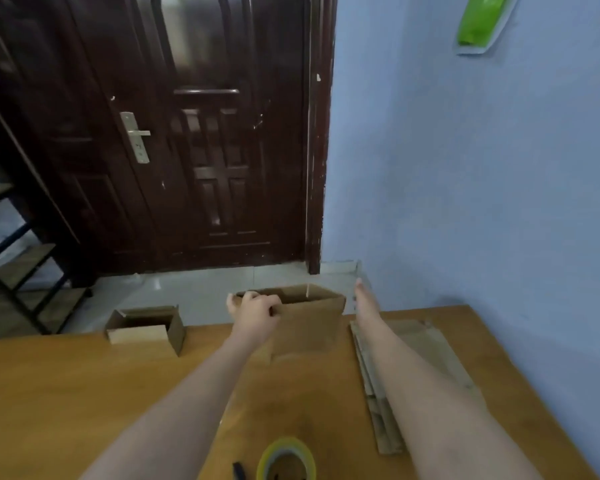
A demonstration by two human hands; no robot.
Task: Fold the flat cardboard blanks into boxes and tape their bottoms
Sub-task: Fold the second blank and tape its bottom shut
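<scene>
Box: open cardboard box (309,323) stands upright at far edge of the surface (84,393), opening up, between the two hands.
L hand: left hand (255,315) at box's near-left top corner; fingers (253,297) curled over the rim, gripping the wall, thumb side blurred.
R hand: right hand (364,299) just right of the box, fingers straight and together, pointing away; holds nothing. Touching the box's right wall or just off it, can't tell.
2nd box: another folded box (146,327) at far edge, well left of the first, flaps up.
Blanks: stack of flat blanks (430,348) on the surface at right, partly under right forearm.
Tape: roll of tape (286,459) near bottom centre, close to the person, apart from both hands.
Dark item: small dark thing (239,471) just left of tape, too cut off to ID.
</scene>
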